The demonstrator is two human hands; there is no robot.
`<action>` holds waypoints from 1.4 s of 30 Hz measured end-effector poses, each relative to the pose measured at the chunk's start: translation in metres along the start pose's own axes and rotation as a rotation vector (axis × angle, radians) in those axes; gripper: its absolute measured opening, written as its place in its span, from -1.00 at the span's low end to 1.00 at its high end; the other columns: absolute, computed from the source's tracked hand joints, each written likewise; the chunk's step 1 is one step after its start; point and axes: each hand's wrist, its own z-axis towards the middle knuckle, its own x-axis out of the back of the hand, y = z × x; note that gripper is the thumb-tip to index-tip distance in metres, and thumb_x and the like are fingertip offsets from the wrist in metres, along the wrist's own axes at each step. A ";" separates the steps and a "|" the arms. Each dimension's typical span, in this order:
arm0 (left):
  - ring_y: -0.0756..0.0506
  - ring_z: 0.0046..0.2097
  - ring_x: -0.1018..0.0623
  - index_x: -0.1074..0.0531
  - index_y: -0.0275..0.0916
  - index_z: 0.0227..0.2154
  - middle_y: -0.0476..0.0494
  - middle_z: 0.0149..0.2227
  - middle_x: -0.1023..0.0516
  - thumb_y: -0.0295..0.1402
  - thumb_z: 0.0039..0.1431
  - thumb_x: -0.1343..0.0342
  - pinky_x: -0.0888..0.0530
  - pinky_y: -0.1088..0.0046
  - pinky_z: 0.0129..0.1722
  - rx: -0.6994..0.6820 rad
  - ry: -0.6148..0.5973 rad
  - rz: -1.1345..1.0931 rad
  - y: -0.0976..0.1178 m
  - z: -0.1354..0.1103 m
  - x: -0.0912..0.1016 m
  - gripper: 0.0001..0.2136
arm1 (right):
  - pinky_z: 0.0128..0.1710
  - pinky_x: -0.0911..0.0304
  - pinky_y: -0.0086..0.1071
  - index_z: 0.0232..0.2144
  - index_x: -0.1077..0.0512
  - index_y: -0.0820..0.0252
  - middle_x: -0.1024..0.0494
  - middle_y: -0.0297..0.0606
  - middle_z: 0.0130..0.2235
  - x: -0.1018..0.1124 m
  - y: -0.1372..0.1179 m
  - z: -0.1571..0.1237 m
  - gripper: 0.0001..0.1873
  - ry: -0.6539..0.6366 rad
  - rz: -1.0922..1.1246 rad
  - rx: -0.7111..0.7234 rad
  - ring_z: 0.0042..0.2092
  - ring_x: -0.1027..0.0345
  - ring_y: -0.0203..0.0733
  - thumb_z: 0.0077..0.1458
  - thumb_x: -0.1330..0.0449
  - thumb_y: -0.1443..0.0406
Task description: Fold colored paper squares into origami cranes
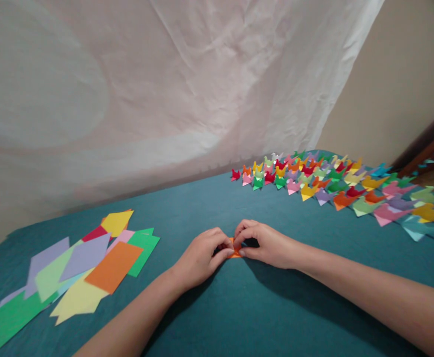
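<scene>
Between my hands, at the middle of the table, is a small piece of orange origami paper point(235, 254); fingers cover much of it, so its folds are hard to make out. My left hand point(207, 253) comes from the lower left, thumb and fingers pinching the paper's left side. From the right, my right hand point(263, 244) grips the other side with thumb and bent fingers. Both hands rest low over the tabletop, fingertips almost meeting.
Loose coloured paper sheets point(114, 267) lie overlapping at the left. Many folded paper birds point(309, 191) stand in rows at the back right of the teal table point(187, 208). A pale cloth point(172, 89) hangs behind the table.
</scene>
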 end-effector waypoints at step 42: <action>0.01 -0.34 -0.44 -0.45 -0.24 -0.37 -0.02 -0.38 -0.48 -0.40 0.14 -0.09 -0.31 0.54 -0.34 0.136 0.099 -0.085 -0.008 0.005 -0.006 -0.93 | 0.08 -0.17 -0.19 0.13 -0.23 0.15 -0.38 -0.18 0.08 0.023 -0.003 -0.022 -0.52 -0.233 -0.392 0.368 0.12 -0.16 -0.14 0.18 0.05 0.48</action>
